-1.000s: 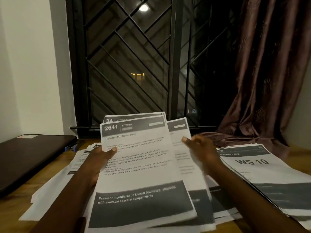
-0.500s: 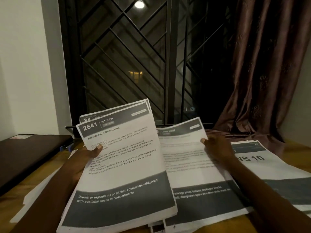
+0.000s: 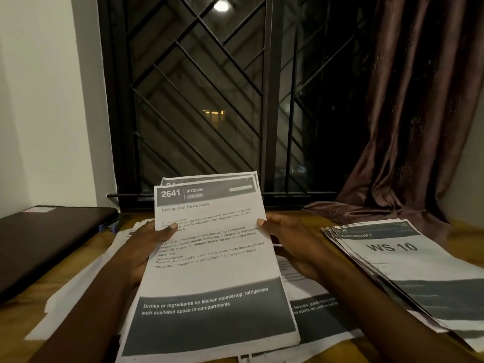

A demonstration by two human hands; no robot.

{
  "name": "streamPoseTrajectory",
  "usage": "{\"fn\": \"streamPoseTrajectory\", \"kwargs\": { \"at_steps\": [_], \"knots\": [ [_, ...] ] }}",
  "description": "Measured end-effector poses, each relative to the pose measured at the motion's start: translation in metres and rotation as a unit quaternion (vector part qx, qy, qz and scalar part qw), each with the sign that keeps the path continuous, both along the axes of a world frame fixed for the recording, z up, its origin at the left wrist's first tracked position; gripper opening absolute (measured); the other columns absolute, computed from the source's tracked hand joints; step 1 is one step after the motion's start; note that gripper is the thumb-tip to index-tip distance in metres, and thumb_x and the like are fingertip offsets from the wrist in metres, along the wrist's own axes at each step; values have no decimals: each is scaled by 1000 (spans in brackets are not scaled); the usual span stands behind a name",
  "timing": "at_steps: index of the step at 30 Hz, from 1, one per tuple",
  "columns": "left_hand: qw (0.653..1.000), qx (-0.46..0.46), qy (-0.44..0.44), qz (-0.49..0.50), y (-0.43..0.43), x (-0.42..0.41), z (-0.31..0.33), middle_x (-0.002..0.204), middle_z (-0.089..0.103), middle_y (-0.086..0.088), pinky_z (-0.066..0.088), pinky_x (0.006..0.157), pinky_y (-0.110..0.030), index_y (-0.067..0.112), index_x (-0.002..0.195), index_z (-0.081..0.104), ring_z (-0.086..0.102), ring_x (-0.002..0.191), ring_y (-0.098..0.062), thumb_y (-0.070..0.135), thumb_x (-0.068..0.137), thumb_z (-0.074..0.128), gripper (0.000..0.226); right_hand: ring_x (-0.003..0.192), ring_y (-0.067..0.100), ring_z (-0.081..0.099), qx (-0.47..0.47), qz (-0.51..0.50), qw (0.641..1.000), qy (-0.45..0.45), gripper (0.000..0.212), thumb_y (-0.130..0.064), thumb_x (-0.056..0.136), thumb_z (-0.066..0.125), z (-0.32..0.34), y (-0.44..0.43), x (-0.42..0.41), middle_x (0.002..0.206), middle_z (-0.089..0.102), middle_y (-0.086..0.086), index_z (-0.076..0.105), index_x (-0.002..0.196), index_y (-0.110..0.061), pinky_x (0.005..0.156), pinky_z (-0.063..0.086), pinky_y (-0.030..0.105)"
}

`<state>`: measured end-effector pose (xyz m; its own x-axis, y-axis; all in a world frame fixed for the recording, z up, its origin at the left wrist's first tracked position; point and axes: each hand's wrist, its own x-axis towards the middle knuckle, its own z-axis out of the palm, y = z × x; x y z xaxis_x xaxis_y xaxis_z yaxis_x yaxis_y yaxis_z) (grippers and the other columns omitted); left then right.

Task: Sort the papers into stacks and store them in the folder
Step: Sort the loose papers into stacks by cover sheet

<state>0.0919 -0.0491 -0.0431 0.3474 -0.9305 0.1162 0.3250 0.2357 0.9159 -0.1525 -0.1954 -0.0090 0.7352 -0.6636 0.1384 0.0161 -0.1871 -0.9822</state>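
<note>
At the middle of the frame, the left hand and the right hand each gripped a side edge of one bundle of papers, thumbs on the front and fingers behind. The top sheet read "2641 KITCHEN". More sheets peeked out behind it, a bit crooked.

To do this step well, I think the person should keep both sides pinched, tap the bottom edge on the table so the sheets line up, and read the heading before picking a pile. At the right lay the WS 10 stack, marked for a washroom, so kitchen sheets likely belonged somewhere else. Thin paper bends and slides, so slow moves would help.

More printed sheets lay flat at the lower middle, under the bundle, and loose white sheets spread at the lower left.

At the left edge sat a dark flat case – maybe the folder – and it was closed. No paper showed inside it.
</note>
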Motion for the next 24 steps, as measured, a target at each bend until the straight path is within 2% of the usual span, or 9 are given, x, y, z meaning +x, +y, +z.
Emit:
{"fn": "streamPoseTrajectory", "kwargs": {
  "at_steps": [2, 4, 6, 8, 10, 12, 15, 19, 24],
  "knots": [
    [1000, -5, 3, -5, 1, -2, 0, 128, 62, -22, 54, 84, -60, 8, 132, 55, 62, 113, -45, 18, 36, 100, 106, 87, 17, 70, 13, -34, 999, -22, 17, -14, 94, 56, -3, 1, 4, 103, 73, 7, 68, 103, -7, 62, 54, 21],
    [1000, -3, 5, -3, -1, -6, 0, 128, 62, -22, 52, 86, -61, 9, 132, 55, 61, 114, -45, 16, 48, 97, 95, 87, 26, 71, 36, -58, 996, -55, 21, -9, 86, 67, -5, -3, 2, 101, 72, 16, 66, 103, 3, 66, 60, 31],
    [999, 5, 20, 25, -5, -7, 1, 125, 65, -21, 55, 82, -59, 9, 130, 56, 64, 110, -43, 7, 76, 77, 58, 89, 35, 70, 65, -86, 990, -89, 34, -9, 78, 74, -6, -11, -3, 100, 71, 22, 62, 105, 9, 78, 58, 46],
    [997, 14, 47, 65, -7, -2, -1, 122, 67, -20, 56, 78, -58, 9, 128, 57, 65, 108, -43, -2, 93, 52, 37, 84, 33, 69, 34, -152, 982, -103, 28, -14, 81, 73, -3, -23, -10, 99, 71, 23, 64, 99, 5, 83, 55, 52],
    [994, 19, 60, 85, -6, 4, -2, 124, 66, -20, 56, 79, -59, 9, 131, 56, 64, 109, -44, -3, 96, 46, 38, 86, 32, 68, -47, -234, 968, -77, 16, -21, 87, 68, 1, -40, -22, 97, 72, 17, 67, 93, -6, 86, 53, 54],
    [992, 19, 61, 107, -2, 9, -5, 124, 66, -20, 56, 78, -59, 10, 131, 56, 65, 108, -44, -1, 96, 47, 37, 86, 26, 67, -99, -293, 949, -56, 11, -23, 90, 63, 6, -53, -36, 98, 71, 6, 67, 96, -14, 83, 54, 47],
    [992, 2, 52, 117, 1, 15, -7, 124, 66, -18, 58, 76, -55, 11, 133, 55, 65, 107, -43, 4, 98, 45, 37, 77, 14, 60, -115, -341, 929, -87, 15, -17, 92, 60, 10, -67, -52, 96, 66, 1, 67, 104, -11, 64, 44, 23],
    [991, 5, 44, 125, 4, 10, -4, 107, 74, -12, 60, 59, -46, 14, 117, 62, 73, 86, -33, 3, 101, 38, 31, 75, 11, 58, -154, -357, 919, -66, 17, -18, 92, 61, 8, -78, -55, 94, 65, 1, 68, 105, -11, 60, 37, 20],
    [991, 16, 29, 130, 8, 9, -2, 106, 73, -18, 60, 64, -50, 8, 95, 76, 72, 84, -38, -1, 99, 36, 41, 83, 16, 59, -185, -377, 906, -61, 18, -19, 92, 61, 11, -84, -61, 96, 66, 1, 68, 106, -9, 61, 38, 19]
  ]
}}
